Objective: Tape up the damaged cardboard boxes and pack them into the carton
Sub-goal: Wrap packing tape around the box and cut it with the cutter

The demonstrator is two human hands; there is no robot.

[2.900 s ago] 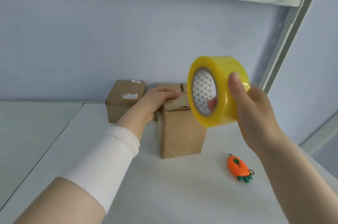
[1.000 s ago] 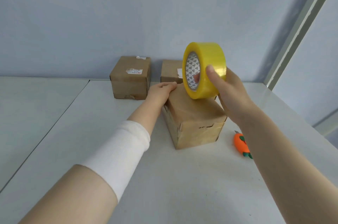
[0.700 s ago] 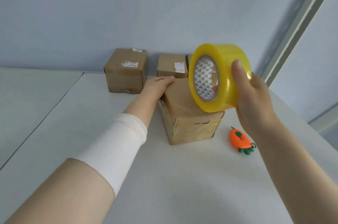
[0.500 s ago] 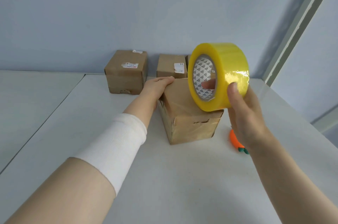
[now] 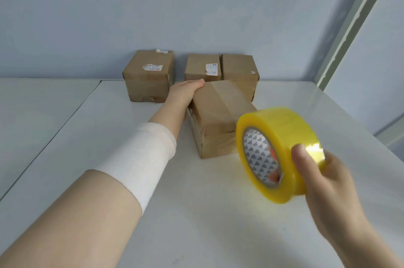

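A brown cardboard box [image 5: 218, 123] with a torn front edge stands on the white table [image 5: 196, 213], a strip of clear tape running over its top. My left hand [image 5: 185, 92] grips its far left corner. My right hand [image 5: 319, 178] holds a yellow roll of tape [image 5: 282, 136] upright, thumb on the outer band and fingers through the core, in front of and to the right of the box. Three more brown boxes stand along the wall: one at the left [image 5: 149, 75], one in the middle [image 5: 202, 67], one at the right [image 5: 239, 68].
A blue wall closes off the back of the table. A pale metal post [image 5: 349, 25] rises at the right rear corner. A seam [image 5: 50, 138] runs down the tabletop on the left. The orange carrot-shaped cutter is hidden from view.
My right hand has brought the tape roll down and toward me, from above the box to in front of it. My left hand has stayed on the box's corner. The cutter is now covered.
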